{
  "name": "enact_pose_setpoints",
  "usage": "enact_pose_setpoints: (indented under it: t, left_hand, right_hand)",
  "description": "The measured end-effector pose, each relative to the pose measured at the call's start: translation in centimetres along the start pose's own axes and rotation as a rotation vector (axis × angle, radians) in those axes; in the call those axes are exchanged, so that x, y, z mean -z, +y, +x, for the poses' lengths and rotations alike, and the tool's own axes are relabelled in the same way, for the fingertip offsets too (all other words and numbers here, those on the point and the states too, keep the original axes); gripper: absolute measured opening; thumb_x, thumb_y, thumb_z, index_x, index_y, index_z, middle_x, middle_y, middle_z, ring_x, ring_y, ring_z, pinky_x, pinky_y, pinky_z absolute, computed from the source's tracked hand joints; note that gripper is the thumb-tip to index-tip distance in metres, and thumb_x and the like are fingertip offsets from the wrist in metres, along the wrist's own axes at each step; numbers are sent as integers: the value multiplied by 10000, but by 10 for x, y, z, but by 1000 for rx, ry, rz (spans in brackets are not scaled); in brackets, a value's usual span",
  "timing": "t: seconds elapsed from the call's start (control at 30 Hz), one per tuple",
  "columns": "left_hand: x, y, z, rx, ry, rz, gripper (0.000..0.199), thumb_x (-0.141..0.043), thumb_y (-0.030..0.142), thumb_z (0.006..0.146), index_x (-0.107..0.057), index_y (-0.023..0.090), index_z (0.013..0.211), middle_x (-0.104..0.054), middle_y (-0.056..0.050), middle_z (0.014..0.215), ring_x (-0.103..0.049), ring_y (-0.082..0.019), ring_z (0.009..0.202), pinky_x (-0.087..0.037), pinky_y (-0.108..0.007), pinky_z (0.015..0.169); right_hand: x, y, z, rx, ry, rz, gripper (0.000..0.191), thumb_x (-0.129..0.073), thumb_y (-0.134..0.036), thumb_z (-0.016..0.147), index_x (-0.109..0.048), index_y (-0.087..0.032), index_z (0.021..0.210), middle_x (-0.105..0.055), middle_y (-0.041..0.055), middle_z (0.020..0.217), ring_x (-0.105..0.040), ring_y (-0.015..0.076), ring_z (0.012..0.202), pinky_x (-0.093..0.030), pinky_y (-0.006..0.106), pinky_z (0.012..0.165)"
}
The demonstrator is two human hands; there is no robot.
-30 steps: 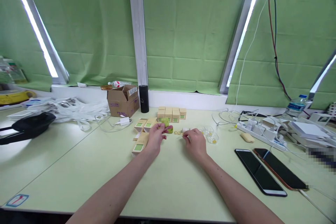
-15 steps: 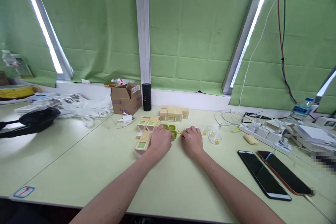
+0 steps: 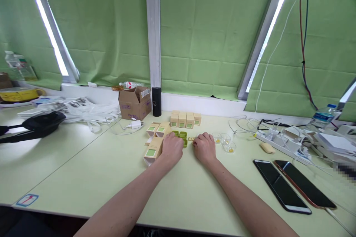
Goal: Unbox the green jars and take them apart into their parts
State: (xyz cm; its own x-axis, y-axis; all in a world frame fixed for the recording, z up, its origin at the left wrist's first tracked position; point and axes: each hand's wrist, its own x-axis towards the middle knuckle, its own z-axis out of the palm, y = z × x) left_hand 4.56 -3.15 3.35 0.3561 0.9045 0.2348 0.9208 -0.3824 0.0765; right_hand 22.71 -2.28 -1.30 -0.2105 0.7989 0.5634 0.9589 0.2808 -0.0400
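Note:
My left hand is closed, its fingers curled down at the green square containers in the middle of the table. What its fingertips hold is hidden. An open kraft-paper box with a green label lies beside its wrist. My right hand rests on the table a short way to the right, fingers bent and pressed together; I cannot make out what is in them. Small yellow pieces lie between the two hands. Right of my right hand sit several clear plastic cups with something yellow inside.
Several closed kraft boxes stand in a row behind the hands. A cardboard carton and a black cylinder are farther back. Two phones lie at right, near a power strip with tangled cables.
The view has shifted slightly, so everything sits a little farther right. Both hands keep nearly the same place and pose on the table.

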Motion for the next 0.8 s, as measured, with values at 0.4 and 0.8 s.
enact_pose_setpoints:
  t: [0.4, 0.8]
  left_hand:
    - [-4, -1, 4, 2, 21, -18, 269, -550, 42, 846, -752, 170, 723, -730, -207, 832, -583, -370, 1086, -403, -457, 927]
    - [-1, 0, 3, 3, 17, 29, 271, -543, 15, 828, -739, 173, 729, -737, -194, 847, -576, -360, 1085, -394, -444, 906]
  right_hand:
    - [3, -2, 0, -9, -22, 15, 169, -632, -100, 887, -757, -202, 835, -736, 103, 916, -511, 268, 1007, -317, 399, 843]
    - [2, -3, 2, -13, -7, 15, 164, -641, -107, 888, -767, -204, 850, -739, 110, 922, -519, 274, 1013, -320, 397, 837]
